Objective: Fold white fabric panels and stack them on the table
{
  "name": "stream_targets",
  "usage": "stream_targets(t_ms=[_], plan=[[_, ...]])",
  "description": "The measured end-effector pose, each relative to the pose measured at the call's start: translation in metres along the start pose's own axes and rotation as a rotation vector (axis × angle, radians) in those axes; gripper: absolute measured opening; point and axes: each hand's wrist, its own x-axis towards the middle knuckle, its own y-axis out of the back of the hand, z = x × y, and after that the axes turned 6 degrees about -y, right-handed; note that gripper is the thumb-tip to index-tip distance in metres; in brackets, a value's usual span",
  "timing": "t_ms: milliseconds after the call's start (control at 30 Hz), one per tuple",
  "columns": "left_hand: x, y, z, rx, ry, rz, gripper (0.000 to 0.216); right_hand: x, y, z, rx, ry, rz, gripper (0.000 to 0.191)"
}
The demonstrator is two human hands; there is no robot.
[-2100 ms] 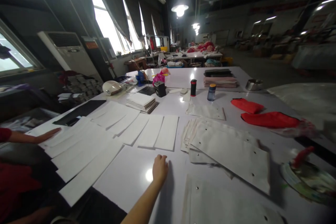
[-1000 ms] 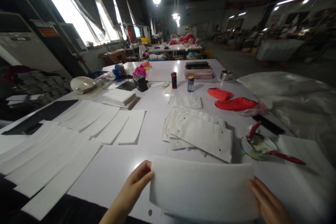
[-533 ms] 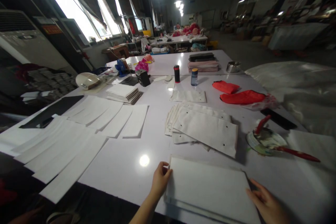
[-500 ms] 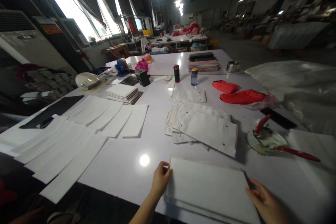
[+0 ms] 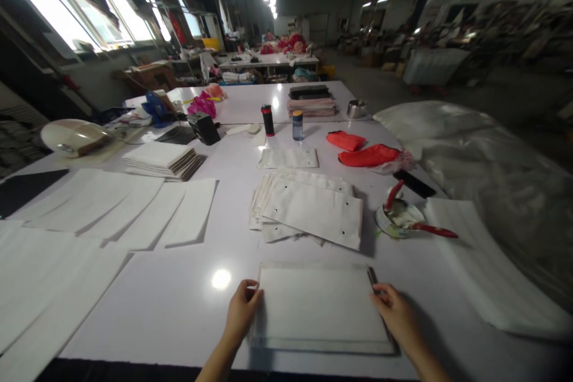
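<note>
The left hand and the right hand held a white sheet by its opposite edges on the worktop, near a pile of dotted pieces.

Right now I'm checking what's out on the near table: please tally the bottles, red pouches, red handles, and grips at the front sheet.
Bottles: 2 (black bottle, blue bottle)
Red pouches: 2 (rear pouch, front pouch)
Red handles: 2 (rear handle, front handle)
Grips at front sheet: 2 (left grip, right grip)
Total: 8

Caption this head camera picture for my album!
Left hand and right hand at opposite edges of a white sheet.
</note>
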Motion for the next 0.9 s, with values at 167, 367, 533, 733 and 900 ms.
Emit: stream_targets(t_ms=[167,367,533,733,900], plan=[[-0.002,0.001,0.003,0.011,-0.014,-0.013,0.032,-0.001,0.001,-0.003,0.003,-0.013,-0.017,0.038],[-0.004,0.002,0.004,0.068,-0.076,-0.016,0.028,0.003,-0.001,0.001,-0.005,-0.028,-0.035,0.040],[-0.004,0.002,0.000,0.078,-0.100,-0.036,0.027,0.004,0.002,0.002,-0.010,-0.007,-0.055,0.038],[-0.006,0.002,0.002,0.384,-0.345,0.031,0.042,0.004,-0.001,0.002,-0.102,0.043,-0.030,0.036],[-0.005,0.001,0.023,0.820,-0.773,-0.309,0.044,0.003,-0.007,0.001,-0.251,0.133,0.007,0.035]])
